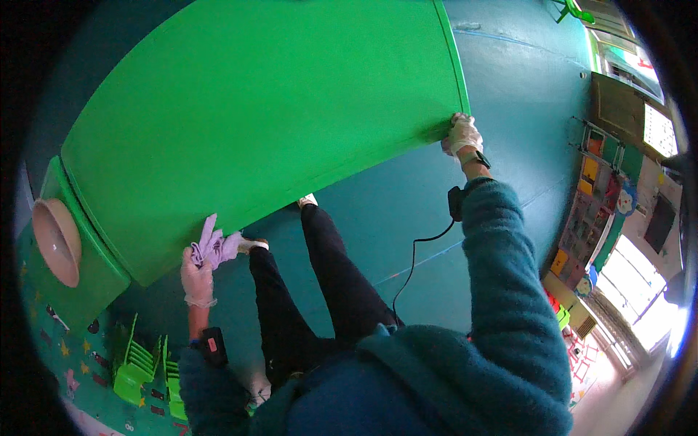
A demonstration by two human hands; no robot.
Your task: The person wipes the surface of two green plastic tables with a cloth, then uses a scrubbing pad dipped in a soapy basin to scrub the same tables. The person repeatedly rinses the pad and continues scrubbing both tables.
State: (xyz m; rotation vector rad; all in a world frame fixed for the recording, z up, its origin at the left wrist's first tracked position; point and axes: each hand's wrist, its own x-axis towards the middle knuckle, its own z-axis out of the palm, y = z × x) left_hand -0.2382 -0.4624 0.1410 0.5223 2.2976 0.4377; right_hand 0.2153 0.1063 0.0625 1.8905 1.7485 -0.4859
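My left hand [198, 283], in a clear disposable glove, grips a crumpled lilac cloth [218, 246] at the near left edge of a large green tabletop [272, 109]. Part of the cloth lies over that edge. My right hand [463, 134], gloved too, is at the table's right corner with its fingers curled on the edge; its fingertips are partly hidden, and no cloth shows there. A pinkish plastic basin [56, 242] sits on a second green table [103, 283] at the left.
Stacked green chairs [133, 376] stand at the lower left. A shelf unit with bins [589, 201] lines the right side. My legs and shoes are just below the table's near edge. A black cable [413, 261] hangs from my right sleeve over the blue-green floor [420, 218].
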